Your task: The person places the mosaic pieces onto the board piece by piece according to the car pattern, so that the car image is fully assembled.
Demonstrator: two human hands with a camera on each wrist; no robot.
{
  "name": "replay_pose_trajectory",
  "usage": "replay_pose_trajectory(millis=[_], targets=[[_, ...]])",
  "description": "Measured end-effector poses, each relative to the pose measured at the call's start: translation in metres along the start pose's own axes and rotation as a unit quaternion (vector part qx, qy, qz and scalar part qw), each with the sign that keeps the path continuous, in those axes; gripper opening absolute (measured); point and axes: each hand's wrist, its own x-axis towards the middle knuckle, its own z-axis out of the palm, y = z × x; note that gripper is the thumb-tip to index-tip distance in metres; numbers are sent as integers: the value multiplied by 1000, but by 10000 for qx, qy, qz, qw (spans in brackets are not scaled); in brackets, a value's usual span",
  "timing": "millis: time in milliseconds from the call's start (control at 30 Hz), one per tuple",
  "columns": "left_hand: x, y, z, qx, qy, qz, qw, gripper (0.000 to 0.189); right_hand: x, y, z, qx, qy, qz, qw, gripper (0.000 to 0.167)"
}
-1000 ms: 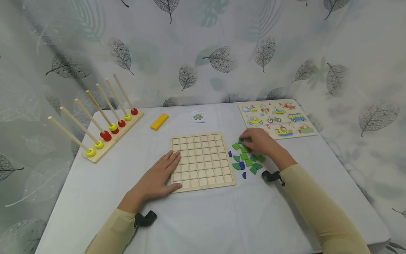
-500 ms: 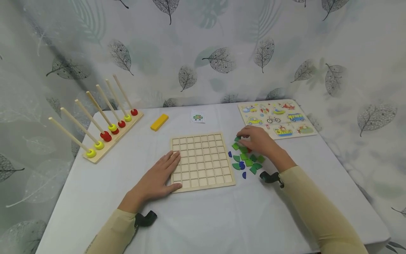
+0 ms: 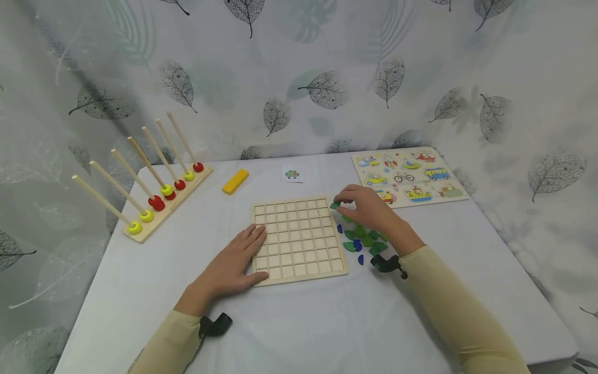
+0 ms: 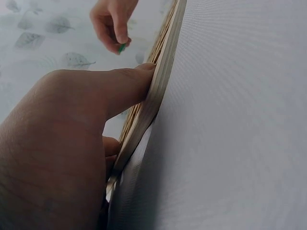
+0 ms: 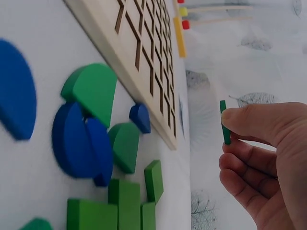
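Note:
My left hand (image 3: 232,264) rests flat on the left edge of a wooden grid board (image 3: 303,241), its fingers straight and its thumb on the near left corner. My right hand (image 3: 369,209) pinches a small dark green piece (image 5: 225,125) between thumb and fingertips, held up above the table by the board's far right corner. Its thin edge faces the right wrist view. Below that hand, green square tiles (image 5: 123,203), green rounded pieces (image 5: 96,91) and blue half-round pieces (image 5: 72,141) lie loose beside the board. The hand hides some of them in the head view.
A peg stand (image 3: 175,200) with red and yellow rings is at the left. Behind the board lie a yellow block (image 3: 235,182) and a small picture card (image 3: 292,173). A picture puzzle board (image 3: 420,179) lies at the back right. A patterned curtain hangs behind the table.
My right hand has lifted the green piece from the far end of the pile and moved left to the board's far right corner. My left hand stays in place.

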Motion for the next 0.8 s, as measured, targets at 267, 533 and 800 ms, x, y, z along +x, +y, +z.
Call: replay_pose_trajectory(millis=[267,533,800], targets=[[-2,1,-1,-83,256,116,9996,98,10,-12,6,34,-10,-206,9998,24],[-2,-1,2,-85,361,222,9991,93,15,-22,14,135,-14,-140,9998,25],[-2,0,-2,-184,351,202,9990,89,21,-37,18,258,-84,-403,9988,24]])
